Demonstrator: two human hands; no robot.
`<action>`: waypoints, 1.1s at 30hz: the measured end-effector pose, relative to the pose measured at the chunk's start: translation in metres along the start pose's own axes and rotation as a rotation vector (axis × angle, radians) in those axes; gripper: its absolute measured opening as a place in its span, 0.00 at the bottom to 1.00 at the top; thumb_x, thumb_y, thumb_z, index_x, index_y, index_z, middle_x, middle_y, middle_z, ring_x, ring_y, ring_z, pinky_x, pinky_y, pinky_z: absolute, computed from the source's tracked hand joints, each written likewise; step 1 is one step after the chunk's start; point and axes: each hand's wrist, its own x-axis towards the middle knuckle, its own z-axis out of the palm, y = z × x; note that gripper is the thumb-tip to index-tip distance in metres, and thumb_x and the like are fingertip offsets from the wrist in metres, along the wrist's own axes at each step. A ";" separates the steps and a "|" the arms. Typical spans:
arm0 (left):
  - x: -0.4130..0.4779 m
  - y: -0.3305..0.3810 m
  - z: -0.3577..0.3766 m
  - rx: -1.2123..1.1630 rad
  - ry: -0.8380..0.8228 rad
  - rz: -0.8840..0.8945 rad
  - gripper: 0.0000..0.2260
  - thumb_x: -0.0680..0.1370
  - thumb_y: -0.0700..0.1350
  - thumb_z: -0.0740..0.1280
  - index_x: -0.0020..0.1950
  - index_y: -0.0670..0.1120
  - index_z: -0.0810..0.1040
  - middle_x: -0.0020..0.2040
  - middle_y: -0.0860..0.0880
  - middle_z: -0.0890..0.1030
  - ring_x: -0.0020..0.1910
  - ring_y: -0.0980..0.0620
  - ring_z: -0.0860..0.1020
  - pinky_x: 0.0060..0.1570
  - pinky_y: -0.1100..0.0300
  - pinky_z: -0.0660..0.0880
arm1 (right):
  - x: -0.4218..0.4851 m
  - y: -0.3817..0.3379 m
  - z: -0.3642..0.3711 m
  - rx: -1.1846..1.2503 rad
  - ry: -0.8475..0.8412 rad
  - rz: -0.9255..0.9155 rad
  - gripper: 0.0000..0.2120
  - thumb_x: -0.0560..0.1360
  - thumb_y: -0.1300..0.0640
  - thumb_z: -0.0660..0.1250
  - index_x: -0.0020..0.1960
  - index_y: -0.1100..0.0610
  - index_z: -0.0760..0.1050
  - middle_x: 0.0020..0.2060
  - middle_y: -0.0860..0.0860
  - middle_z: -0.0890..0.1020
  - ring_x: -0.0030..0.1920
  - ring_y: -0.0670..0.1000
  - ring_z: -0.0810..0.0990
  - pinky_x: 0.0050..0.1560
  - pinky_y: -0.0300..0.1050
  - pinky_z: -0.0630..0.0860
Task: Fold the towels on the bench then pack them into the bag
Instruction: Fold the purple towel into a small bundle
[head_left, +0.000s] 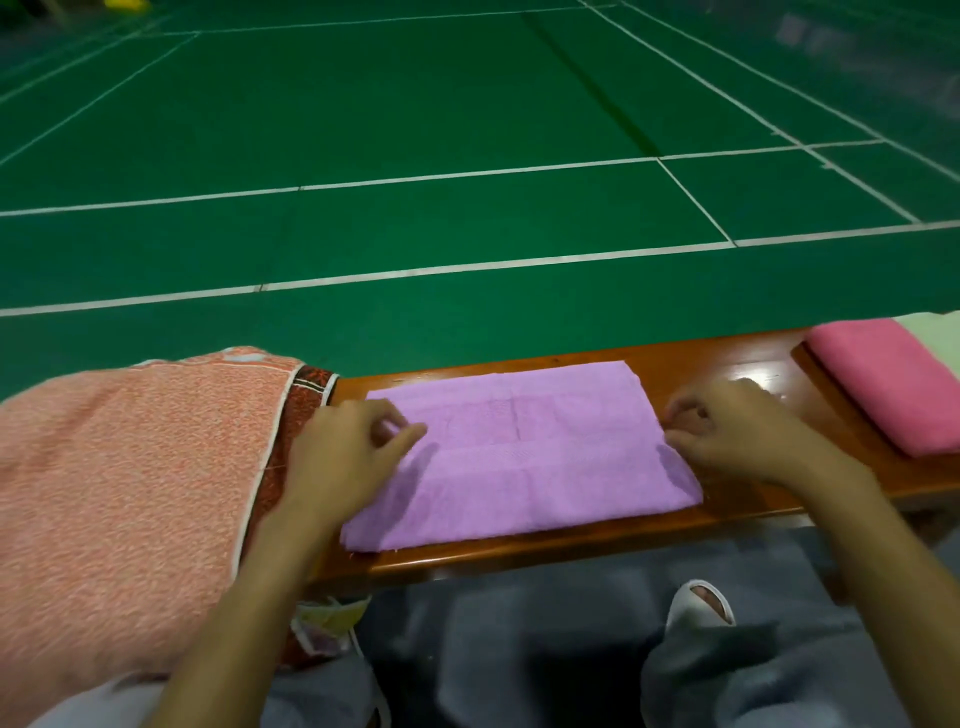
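The lilac towel (519, 457) lies flat on the wooden bench (753, 501), between the two hands; the right hand (737, 431) pinches its near short edge with curled fingers; the left hand (343, 457) curls part-open at the opposite edge, grip unclear; a neat fold likely needs corners matched squarely.

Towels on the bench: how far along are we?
Done: pink terry towel lies folded at the right of the wooden bench. In hand: lilac towel, seemingly partly folded, right hand pinching one end, left hand at the other. Left: orange patterned towel, unfolded; no bag clearly visible.
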 end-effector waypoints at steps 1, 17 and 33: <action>-0.001 0.010 0.017 -0.002 0.046 0.042 0.18 0.81 0.62 0.66 0.60 0.51 0.84 0.54 0.52 0.86 0.55 0.52 0.82 0.61 0.52 0.78 | 0.002 -0.014 0.011 -0.026 0.089 -0.014 0.11 0.77 0.50 0.70 0.57 0.51 0.82 0.51 0.50 0.85 0.56 0.57 0.82 0.50 0.48 0.76; -0.009 -0.004 0.081 0.282 -0.136 -0.002 0.38 0.78 0.69 0.35 0.85 0.53 0.41 0.84 0.48 0.38 0.82 0.48 0.36 0.81 0.47 0.37 | 0.025 -0.043 0.103 -0.170 0.088 -0.101 0.39 0.77 0.31 0.28 0.84 0.47 0.38 0.82 0.47 0.38 0.82 0.52 0.34 0.81 0.61 0.38; -0.009 0.036 0.087 0.179 -0.142 0.139 0.37 0.79 0.70 0.37 0.85 0.55 0.42 0.83 0.50 0.36 0.82 0.48 0.33 0.80 0.47 0.36 | 0.029 -0.049 0.071 0.175 0.260 0.334 0.23 0.78 0.42 0.70 0.59 0.62 0.73 0.55 0.58 0.79 0.55 0.60 0.77 0.44 0.45 0.67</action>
